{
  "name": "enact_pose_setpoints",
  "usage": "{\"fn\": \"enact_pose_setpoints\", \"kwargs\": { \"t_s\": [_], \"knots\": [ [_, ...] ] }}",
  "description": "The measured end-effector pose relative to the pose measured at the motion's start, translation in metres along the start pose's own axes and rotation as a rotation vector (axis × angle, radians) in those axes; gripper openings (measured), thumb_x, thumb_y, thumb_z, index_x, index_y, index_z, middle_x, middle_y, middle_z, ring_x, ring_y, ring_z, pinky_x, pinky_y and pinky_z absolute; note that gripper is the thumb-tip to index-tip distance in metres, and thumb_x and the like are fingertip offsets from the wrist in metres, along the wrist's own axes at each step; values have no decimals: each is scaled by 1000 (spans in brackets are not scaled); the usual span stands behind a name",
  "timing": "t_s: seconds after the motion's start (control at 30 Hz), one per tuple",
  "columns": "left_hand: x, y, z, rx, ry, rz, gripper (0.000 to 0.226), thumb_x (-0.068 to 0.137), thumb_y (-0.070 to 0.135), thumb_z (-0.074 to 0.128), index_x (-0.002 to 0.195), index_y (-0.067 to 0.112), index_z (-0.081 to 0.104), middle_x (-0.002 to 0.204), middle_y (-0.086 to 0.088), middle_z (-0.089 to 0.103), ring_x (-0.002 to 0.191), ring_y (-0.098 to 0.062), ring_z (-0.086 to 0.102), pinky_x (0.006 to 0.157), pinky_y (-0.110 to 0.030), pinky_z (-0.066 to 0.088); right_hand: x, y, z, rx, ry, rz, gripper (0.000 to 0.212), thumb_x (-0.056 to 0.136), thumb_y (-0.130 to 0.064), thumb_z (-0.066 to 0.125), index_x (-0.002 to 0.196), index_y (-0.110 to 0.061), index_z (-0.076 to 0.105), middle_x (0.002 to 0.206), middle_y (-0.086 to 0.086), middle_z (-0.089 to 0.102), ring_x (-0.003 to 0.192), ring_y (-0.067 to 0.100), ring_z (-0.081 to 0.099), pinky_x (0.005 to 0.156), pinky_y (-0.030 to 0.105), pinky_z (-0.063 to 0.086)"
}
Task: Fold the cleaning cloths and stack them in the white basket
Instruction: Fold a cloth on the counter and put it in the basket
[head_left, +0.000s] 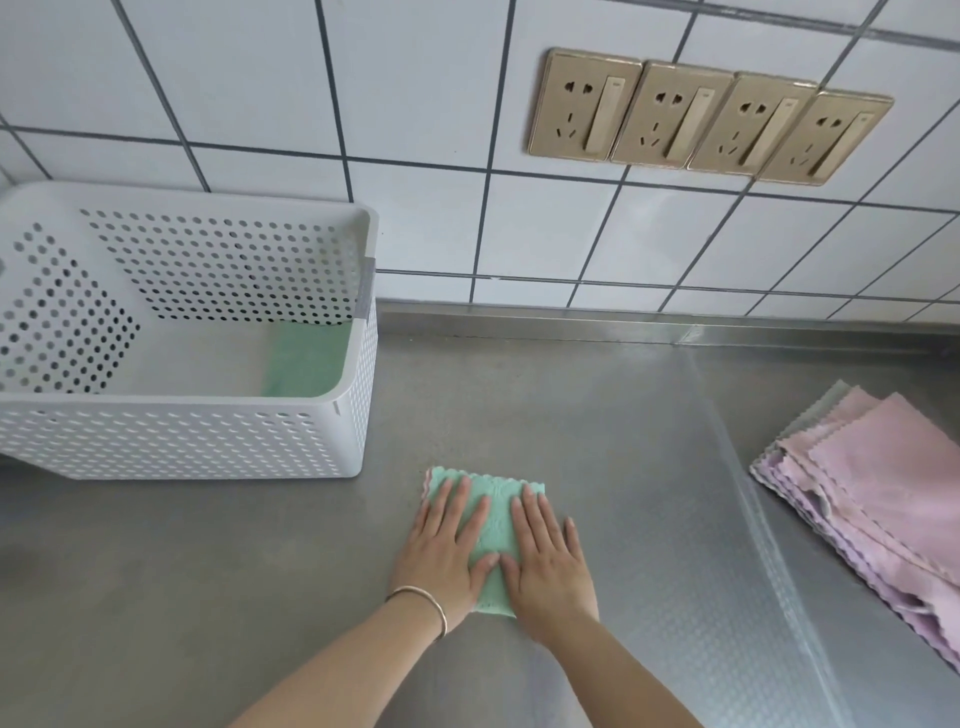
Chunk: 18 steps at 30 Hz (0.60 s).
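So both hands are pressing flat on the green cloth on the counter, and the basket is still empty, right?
Not empty: the head view shows a green cloth already lying in the white basket. The rest holds: left hand and right hand press flat on the folded green cloth on the counter.

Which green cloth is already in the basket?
The green cloth lying at the right end of the white basket. The other green cloth lies on the counter under both flat hands, left hand and right hand.

Bright, even light; soft shadows; wide-angle bending at the edges.
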<state>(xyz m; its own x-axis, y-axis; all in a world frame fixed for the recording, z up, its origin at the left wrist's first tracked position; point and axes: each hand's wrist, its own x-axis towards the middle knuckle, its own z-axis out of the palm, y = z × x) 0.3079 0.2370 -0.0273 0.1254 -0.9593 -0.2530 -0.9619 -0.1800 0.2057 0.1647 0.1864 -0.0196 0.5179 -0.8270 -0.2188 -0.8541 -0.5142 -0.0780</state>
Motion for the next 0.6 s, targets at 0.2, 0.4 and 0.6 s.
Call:
{"fn": "enact_pose_setpoints", "kwargs": {
  "t_s": [0.2, 0.4, 0.6],
  "knots": [
    [7, -2, -11, 14, -60, 9, 75, 81, 62, 11, 148, 29, 5, 156, 1, -12, 144, -18, -13, 118, -32, -8, 5, -3, -10, 37, -73, -14, 67, 84, -44, 27, 129, -3, 55, 143, 7, 42, 131, 24, 43, 104, 44, 39],
    [-8, 2, -39, -395, 342, -644, 38, 77, 30, 64, 114, 21, 58, 120, -6, 51, 116, -27, 44, 93, -34, 41, 2, 1, -42, 230, -82, 115, 61, 90, -23, 43, 145, -15, 21, 146, 2, 28, 129, 21, 36, 102, 27, 36],
    [-22, 15, -28, -379, 121, -894, 36, 80, 45, 57, 111, 27, 60, 123, -3, 46, 118, -25, 39, 94, -32, 39, -11, 3, -44, 687, -223, 354, 49, 85, -15, 47, 133, -14, 36, 128, 1, 46, 107, 22, 56, 79, 28, 44]
  ]
}}
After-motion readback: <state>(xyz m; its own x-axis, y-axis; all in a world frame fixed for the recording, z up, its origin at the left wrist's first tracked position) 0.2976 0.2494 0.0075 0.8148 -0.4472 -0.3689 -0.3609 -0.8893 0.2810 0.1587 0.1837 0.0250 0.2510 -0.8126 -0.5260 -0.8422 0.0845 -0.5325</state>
